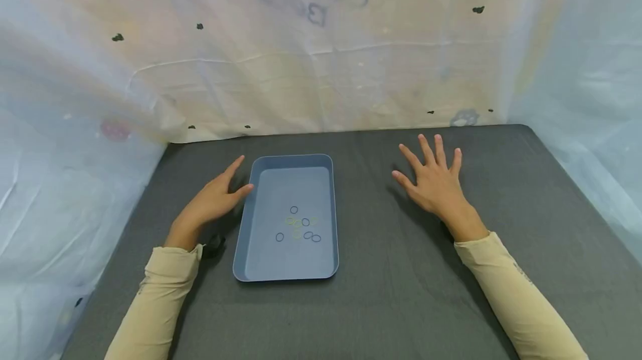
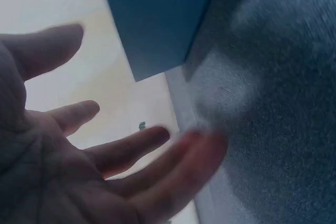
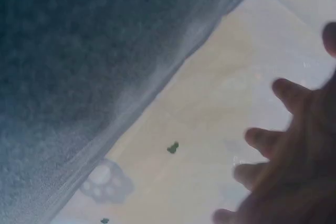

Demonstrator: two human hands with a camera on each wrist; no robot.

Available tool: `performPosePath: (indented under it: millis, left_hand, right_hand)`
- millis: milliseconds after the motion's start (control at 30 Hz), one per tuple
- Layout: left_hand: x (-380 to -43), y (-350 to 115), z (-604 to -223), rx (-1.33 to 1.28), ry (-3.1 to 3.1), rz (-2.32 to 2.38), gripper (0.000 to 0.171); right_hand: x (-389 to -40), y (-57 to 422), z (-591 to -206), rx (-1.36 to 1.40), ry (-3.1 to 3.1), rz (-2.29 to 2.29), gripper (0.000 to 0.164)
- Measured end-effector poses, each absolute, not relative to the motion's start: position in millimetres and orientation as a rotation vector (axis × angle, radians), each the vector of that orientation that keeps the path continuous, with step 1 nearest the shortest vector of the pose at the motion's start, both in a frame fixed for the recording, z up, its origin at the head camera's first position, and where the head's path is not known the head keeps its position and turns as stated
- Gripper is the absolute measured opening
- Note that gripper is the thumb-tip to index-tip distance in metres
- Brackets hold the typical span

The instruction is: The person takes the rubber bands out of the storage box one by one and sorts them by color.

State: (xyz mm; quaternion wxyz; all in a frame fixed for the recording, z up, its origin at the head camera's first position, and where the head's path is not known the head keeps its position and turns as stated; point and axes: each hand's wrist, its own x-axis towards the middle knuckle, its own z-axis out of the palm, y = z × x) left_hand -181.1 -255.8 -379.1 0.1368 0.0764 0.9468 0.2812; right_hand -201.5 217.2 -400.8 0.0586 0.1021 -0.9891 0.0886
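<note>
A shallow blue-grey tray [image 1: 261, 257] lies on the table, left of the middle. Several small thin rings are scattered on its floor, some dark blue [image 1: 276, 237], others pale yellow [image 1: 291, 223]. Beside the tray's left side is my left hand [image 1: 213, 201], its thumb close to the rim; whether it touches cannot be told. The left wrist view has that hand [image 2: 79, 166] with fingers apart and nothing in them, near the tray's side [image 2: 157, 30]. Well right of the tray, my right hand [image 1: 437, 184] is held over the table with fingers spread, holding nothing.
Dark grey cloth covers the table [image 1: 371, 315]. A pale printed curtain [image 1: 351, 87] hangs along the far edge, and bluish sheets hang at the left [image 1: 50, 181] and right [image 1: 592, 98]. A small black object [image 1: 214, 244] shows by the left wrist.
</note>
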Motion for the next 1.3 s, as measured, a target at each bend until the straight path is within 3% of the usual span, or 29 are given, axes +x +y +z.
performPosePath:
  millis: [300,867,1300]
  left_hand:
    - [-176.5,-255.1,-378.3,0.153,2.285,1.320,0.089]
    - [-176.7,-255.1,-384.0,0.115,2.235,1.395,0.073]
    - [-174.7,-252.4,-382.6,0.076,2.258,1.403,0.071]
  right_hand:
    - [-198.3,193.4,-393.0,0.607,-2.886,0.322,0.066]
    - [-183.7,129.6,-392.3,1.171,-2.610,0.530,0.048]
    - [-165.7,94.6,-391.0,1.364,-2.616,0.506,0.032]
